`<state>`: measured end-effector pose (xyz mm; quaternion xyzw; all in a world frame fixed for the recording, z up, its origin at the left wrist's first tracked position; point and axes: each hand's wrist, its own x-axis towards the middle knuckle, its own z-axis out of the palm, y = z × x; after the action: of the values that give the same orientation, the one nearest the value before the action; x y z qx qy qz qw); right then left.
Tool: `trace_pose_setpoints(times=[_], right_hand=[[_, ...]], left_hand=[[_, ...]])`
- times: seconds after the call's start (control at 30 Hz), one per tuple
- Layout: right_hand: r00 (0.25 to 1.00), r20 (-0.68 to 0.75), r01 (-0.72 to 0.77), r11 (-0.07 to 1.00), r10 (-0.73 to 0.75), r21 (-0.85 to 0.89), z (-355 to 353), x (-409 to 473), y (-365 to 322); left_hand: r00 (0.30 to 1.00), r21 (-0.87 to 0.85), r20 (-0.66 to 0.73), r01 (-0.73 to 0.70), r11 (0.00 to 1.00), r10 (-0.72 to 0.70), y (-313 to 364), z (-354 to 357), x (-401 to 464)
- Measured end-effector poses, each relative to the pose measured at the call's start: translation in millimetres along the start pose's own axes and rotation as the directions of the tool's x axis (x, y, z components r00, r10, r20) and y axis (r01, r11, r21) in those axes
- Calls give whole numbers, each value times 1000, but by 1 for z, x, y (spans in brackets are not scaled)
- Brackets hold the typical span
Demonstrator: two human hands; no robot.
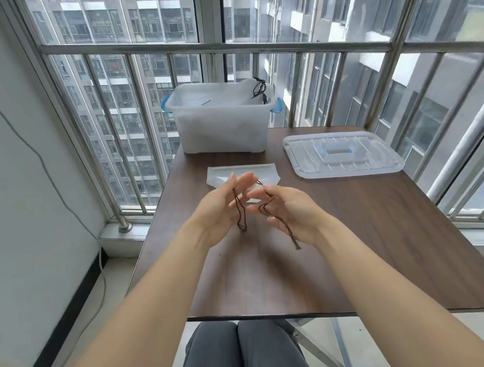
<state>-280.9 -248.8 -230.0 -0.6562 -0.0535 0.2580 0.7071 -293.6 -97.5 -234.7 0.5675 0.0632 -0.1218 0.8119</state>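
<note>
Brown cord (242, 226) hangs above the table (369, 226), just near of a flat clear packet (220, 175). The left hand (219, 211) pinches a doubled strand at its fingertips, the loop dangling straight down. The right hand (292, 211) pinches the other run, its frayed tail trailing down across the palm to the near right. The palms face each other, fingertips almost touching.

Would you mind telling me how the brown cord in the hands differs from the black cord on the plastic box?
The brown cord is held above the table by the left hand and right hand; the black cord lies untouched on the box rim. The brown cord hangs in long loops, while the black cord is bunched up. Both are thin strings.
</note>
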Motion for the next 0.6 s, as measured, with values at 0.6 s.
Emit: trace_pose_setpoints(times=[0.6], right_hand=[[888,2,215,410,-461,-887,1,9,7]], left_hand=[[998,239,-18,-54,969,60,2,0,-6]])
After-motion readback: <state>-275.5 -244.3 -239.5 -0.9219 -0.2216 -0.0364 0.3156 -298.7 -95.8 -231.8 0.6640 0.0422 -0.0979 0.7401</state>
